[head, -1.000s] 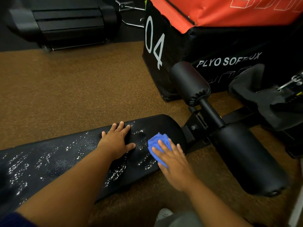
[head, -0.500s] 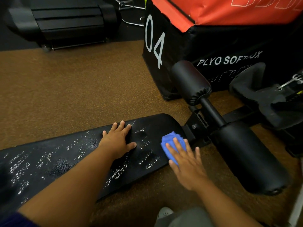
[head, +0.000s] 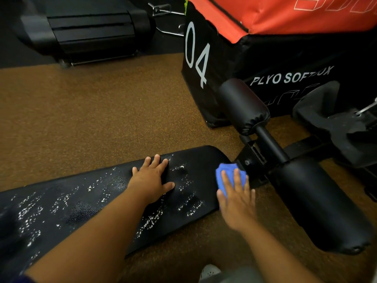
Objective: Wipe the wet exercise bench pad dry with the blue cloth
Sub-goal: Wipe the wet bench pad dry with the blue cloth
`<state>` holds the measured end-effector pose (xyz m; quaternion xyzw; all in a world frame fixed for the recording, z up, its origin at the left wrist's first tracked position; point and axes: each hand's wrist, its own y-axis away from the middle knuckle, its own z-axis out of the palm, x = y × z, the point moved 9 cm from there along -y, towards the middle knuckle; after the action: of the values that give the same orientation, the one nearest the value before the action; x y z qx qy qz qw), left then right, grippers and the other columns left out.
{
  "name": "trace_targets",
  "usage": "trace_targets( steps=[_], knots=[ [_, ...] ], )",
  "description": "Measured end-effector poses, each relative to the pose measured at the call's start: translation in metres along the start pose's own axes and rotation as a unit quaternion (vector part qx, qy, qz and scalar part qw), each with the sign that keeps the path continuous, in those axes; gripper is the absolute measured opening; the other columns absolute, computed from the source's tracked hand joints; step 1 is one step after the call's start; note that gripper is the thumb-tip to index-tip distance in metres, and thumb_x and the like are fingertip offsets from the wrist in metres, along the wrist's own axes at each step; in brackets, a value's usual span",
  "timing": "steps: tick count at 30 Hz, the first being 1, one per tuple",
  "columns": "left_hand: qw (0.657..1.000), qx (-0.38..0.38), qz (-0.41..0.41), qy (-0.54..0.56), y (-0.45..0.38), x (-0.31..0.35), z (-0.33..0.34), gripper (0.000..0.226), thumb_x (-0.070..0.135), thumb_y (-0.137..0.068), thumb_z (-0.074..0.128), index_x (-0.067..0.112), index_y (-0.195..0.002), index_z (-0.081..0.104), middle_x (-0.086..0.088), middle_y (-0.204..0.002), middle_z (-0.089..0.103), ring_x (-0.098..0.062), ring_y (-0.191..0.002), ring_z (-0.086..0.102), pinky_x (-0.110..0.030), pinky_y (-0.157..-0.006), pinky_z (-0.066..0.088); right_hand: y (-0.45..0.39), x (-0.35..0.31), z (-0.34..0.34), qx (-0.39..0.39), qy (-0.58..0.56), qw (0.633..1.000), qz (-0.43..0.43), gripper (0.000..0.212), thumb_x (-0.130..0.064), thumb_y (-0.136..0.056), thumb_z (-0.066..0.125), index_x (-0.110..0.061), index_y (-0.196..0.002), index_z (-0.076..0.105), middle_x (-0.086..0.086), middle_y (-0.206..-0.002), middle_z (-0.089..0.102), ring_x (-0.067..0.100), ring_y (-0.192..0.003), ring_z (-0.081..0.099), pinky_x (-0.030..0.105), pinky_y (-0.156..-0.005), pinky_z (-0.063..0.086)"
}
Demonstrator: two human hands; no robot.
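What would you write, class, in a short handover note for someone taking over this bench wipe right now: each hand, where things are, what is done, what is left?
Left hand: flat, fingers spread, pressing on the pad, holding nothing.
Right hand: flat on the blue cloth, pressing it at the pad's right end, next to the black bracket.
Done: the strip near the pad's right end looks mostly free of droplets.
Left: white droplets remain around and in front of the left hand and along the whole stretch toward the left edge of the view. Work the cloth leftward, and shift the left hand to reach under it.
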<state>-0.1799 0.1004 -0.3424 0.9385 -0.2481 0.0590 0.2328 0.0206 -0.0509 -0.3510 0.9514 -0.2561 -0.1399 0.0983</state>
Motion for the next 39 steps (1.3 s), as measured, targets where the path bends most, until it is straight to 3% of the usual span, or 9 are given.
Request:
trace_targets(
  steps=[4,8,12,19,21,25,31,36,39],
  knots=[
    [1.000,0.001,0.001,-0.004,0.000,0.000,0.001,0.083,0.060,-0.087,0.046,0.030,-0.151,0.001,0.004,-0.160,-0.010,-0.023,-0.147,-0.009,-0.058,-0.115,0.008,-0.059,0.011,-0.013,-0.001,-0.145,0.977,0.157,0.058,-0.046,-0.098,0.026,-0.029,-0.149,0.005,0.016,-0.150,0.023,0.036,-0.132,0.030,0.046,-0.104,0.029],
    [1.000,0.001,-0.001,-0.007,0.000,0.000,0.000,0.083,0.060,-0.087,0.046,0.030,-0.151,0.001,0.003,-0.160,-0.010,-0.024,-0.147,-0.009,-0.057,-0.115,0.009,-0.102,-0.005,-0.026,-0.026,-0.111,0.974,0.196,0.047,-0.046,-0.096,0.024,-0.030,-0.140,0.026,0.012,-0.138,0.041,0.034,-0.120,0.043,0.047,-0.096,0.038],
    [1.000,0.003,-0.001,-0.008,0.000,0.001,0.000,0.083,0.060,-0.087,0.046,0.030,-0.151,0.002,0.004,-0.160,-0.009,-0.023,-0.147,-0.008,-0.057,-0.114,0.009,-0.122,-0.044,-0.029,0.004,-0.022,0.993,0.112,0.040,-0.044,-0.096,0.027,-0.032,-0.134,0.033,0.009,-0.142,0.036,0.034,-0.127,0.032,0.051,-0.105,0.027],
    [1.000,0.010,-0.008,-0.003,-0.001,0.000,0.000,0.083,0.059,-0.086,0.049,0.030,-0.151,0.005,0.005,-0.160,-0.007,-0.022,-0.147,-0.005,-0.057,-0.114,0.012,-0.096,-0.156,-0.005,-0.023,0.048,0.968,-0.245,0.050,-0.044,-0.098,0.028,-0.037,-0.147,0.016,-0.004,-0.158,0.010,0.028,-0.143,0.005,0.049,-0.114,-0.004],
    [1.000,0.009,-0.007,-0.002,0.000,0.000,0.000,0.083,0.059,-0.086,0.049,0.029,-0.151,0.006,0.005,-0.160,-0.007,-0.021,-0.147,-0.005,-0.056,-0.114,0.011,-0.099,-0.143,-0.007,-0.023,0.042,0.970,-0.238,0.050,-0.045,-0.098,0.028,-0.040,-0.146,0.015,-0.009,-0.158,0.009,0.023,-0.144,0.005,0.051,-0.114,-0.006],
    [1.000,0.009,-0.005,-0.003,0.000,-0.001,0.001,0.083,0.060,-0.086,0.048,0.030,-0.151,0.004,0.005,-0.160,-0.008,-0.022,-0.147,-0.006,-0.056,-0.114,0.011,-0.109,-0.112,-0.014,0.021,0.044,0.997,-0.063,0.050,-0.041,-0.098,0.028,-0.031,-0.146,0.019,-0.003,-0.158,0.009,0.026,-0.144,-0.001,0.058,-0.111,-0.008],
    [1.000,0.013,-0.006,0.007,0.000,-0.001,0.000,0.084,0.059,-0.085,0.050,0.029,-0.150,0.007,0.005,-0.160,-0.006,-0.021,-0.147,-0.005,-0.057,-0.114,0.011,-0.081,-0.144,-0.007,-0.017,0.037,0.963,-0.268,0.051,-0.036,-0.098,0.034,-0.037,-0.147,0.017,-0.009,-0.158,0.007,0.020,-0.144,0.000,0.047,-0.116,-0.005],
    [1.000,0.008,-0.003,0.006,0.001,0.000,-0.001,0.083,0.059,-0.087,0.048,0.030,-0.151,0.004,0.005,-0.160,-0.008,-0.022,-0.147,-0.007,-0.056,-0.114,0.010,-0.099,-0.100,-0.019,0.039,0.041,0.997,-0.055,0.051,-0.036,-0.099,0.028,-0.029,-0.148,0.014,-0.001,-0.159,0.003,0.028,-0.144,-0.004,0.051,-0.115,-0.005],
    [1.000,0.011,-0.005,0.008,0.001,0.000,-0.001,0.083,0.058,-0.086,0.049,0.029,-0.151,0.005,0.005,-0.160,-0.007,-0.021,-0.147,-0.006,-0.056,-0.114,0.010,-0.079,-0.140,-0.008,0.018,0.047,0.985,-0.167,0.052,-0.034,-0.100,0.028,-0.028,-0.149,0.010,-0.001,-0.159,0.001,0.028,-0.144,-0.007,0.046,-0.115,-0.006]
  ],
)
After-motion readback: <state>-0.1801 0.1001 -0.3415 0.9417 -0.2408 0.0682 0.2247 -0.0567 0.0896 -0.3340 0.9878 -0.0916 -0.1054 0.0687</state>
